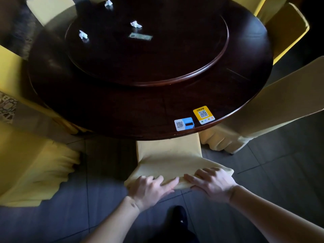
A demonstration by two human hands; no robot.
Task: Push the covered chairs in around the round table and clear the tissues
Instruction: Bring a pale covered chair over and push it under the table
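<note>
Chair [168, 155] in front of us is half under the table [122, 111], and with left hand [150, 188] and right hand [212, 183] gripping the top of its back, we'd guess the loose cover slips while the frame underneath shoves in stiff.

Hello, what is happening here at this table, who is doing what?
A person stands at a dark round wooden table and has both hands on the top of the backrest of a chair in a pale yellow fabric cover. The left hand and the right hand lie over the backrest's top edge. The chair's seat is already partly under the table. Three crumpled white tissues lie on the far side of the table. Two QR code stickers sit near the table's near edge.
</note>
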